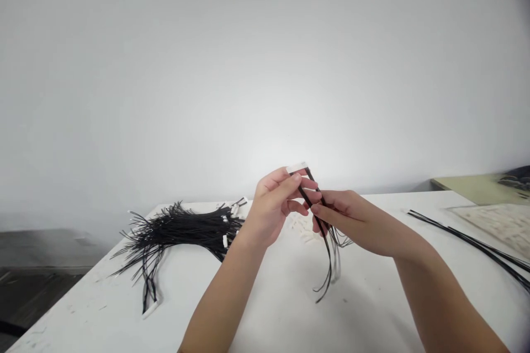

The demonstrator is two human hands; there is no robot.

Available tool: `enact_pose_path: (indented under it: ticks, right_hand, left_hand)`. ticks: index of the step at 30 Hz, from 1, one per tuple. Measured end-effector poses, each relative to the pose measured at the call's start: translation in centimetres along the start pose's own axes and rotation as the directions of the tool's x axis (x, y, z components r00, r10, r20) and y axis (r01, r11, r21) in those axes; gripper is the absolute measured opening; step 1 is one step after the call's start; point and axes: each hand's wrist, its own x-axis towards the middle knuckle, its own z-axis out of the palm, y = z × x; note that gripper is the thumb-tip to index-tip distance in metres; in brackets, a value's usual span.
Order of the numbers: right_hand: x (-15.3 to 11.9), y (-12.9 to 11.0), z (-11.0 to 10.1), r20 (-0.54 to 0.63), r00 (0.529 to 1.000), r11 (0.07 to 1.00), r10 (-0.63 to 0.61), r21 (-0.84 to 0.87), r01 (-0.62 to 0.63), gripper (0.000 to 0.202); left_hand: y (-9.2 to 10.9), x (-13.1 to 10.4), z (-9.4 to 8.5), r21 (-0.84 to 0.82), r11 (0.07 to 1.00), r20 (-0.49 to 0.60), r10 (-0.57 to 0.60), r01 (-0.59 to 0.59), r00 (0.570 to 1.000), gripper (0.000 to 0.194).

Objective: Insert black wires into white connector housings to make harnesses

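Between the thumb and fingers of my left hand [276, 204] is a white plastic connector [297, 167] with black wires [305, 196] running down from it. My right hand [351, 218] pinches those same wires a little below the connector, its thumb on top. The loose wire ends [329, 270] hang curved beneath my right hand, above the table. Partly hidden behind my hands, a scatter of small white connectors [304, 227] lies on the tabletop.
A big bundle of black wires with white connectors [186, 229] lies on the white table [111, 309] at left. More black wires [467, 240] lie at right, beside a pale tray of white pieces [497, 220]. A yellowish board [480, 186] stands behind. A plain wall [265, 66] backs the table.
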Motion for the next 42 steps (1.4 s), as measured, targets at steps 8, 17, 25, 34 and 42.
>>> enact_pose_path:
  ticks: [8, 17, 25, 34, 42]
  right_hand:
    - [0.3, 1.0, -1.4, 0.185, 0.976, 0.994, 0.110, -0.039, -0.105, 0.039]
    - [5.4, 9.6, -1.7, -0.026, 0.969, 0.893, 0.245, -0.382, -0.236, 0.034]
    - [10.0, 14.0, 7.5, 0.083, 0.996, 0.828, 0.038, -0.561, 0.015, 0.030]
    - [10.3, 15.6, 8.9, 0.029, 0.997, 0.715, -0.065, -0.696, 0.067, 0.025]
    - [6.8, 11.7, -3.1, -0.468, 0.844, 0.831, -0.263, -0.554, -0.048, 0.029]
  left_hand:
    - [2.1, -1.1, -1.9, 0.298, 0.947, 0.198, -0.185, 0.121, 0.962, 0.024]
    - [4.1, -1.1, -3.0, 0.166, 0.979, -0.011, -0.118, 0.119, 0.993, 0.031]
    - [7.1, -4.0, -4.2, 0.301, 0.953, -0.306, 0.131, -0.035, 0.943, 0.032]
    - [8.2, -5.7, -5.2, 0.294, 0.951, -0.392, 0.213, -0.097, 0.895, 0.018]
    - [7.6, -4.1, -4.8, 0.152, 0.988, -0.072, -0.013, 0.023, 0.997, 0.010]
